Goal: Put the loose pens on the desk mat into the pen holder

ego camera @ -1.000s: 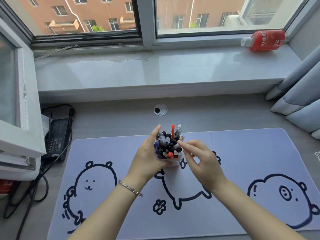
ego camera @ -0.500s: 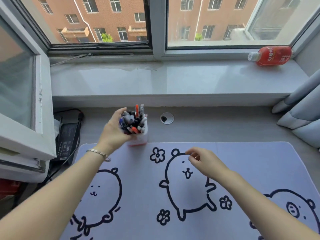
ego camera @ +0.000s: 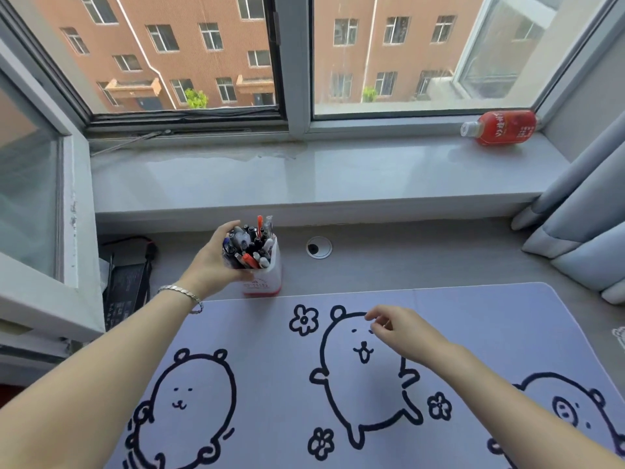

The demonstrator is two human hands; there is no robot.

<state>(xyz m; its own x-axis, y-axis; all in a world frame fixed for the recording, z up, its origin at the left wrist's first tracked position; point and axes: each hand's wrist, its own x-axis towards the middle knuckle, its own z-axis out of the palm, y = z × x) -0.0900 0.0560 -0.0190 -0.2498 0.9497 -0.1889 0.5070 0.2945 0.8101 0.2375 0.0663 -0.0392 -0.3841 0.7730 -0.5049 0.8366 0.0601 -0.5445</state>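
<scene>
The white pen holder [ego camera: 267, 279] with a red base stands on the grey desk just beyond the mat's far edge, packed with several pens [ego camera: 252, 247], black, blue and red. My left hand [ego camera: 211, 264] is wrapped around its left side. My right hand [ego camera: 402, 333] hovers over the lilac desk mat [ego camera: 270, 367], fingers loosely curled, holding nothing. I see no loose pens on the visible part of the mat, which is printed with black bear and flower outlines.
A cable grommet [ego camera: 319, 247] sits in the desk right of the holder. A black power adapter [ego camera: 123, 289] with cables lies at the left by the open window frame. A red bottle [ego camera: 500, 127] lies on the sill. Grey curtains [ego camera: 581, 231] hang at right.
My left hand carried the pen holder from the mat's middle to the desk behind the mat's far left edge. My right hand let go of it and stayed over the mat.
</scene>
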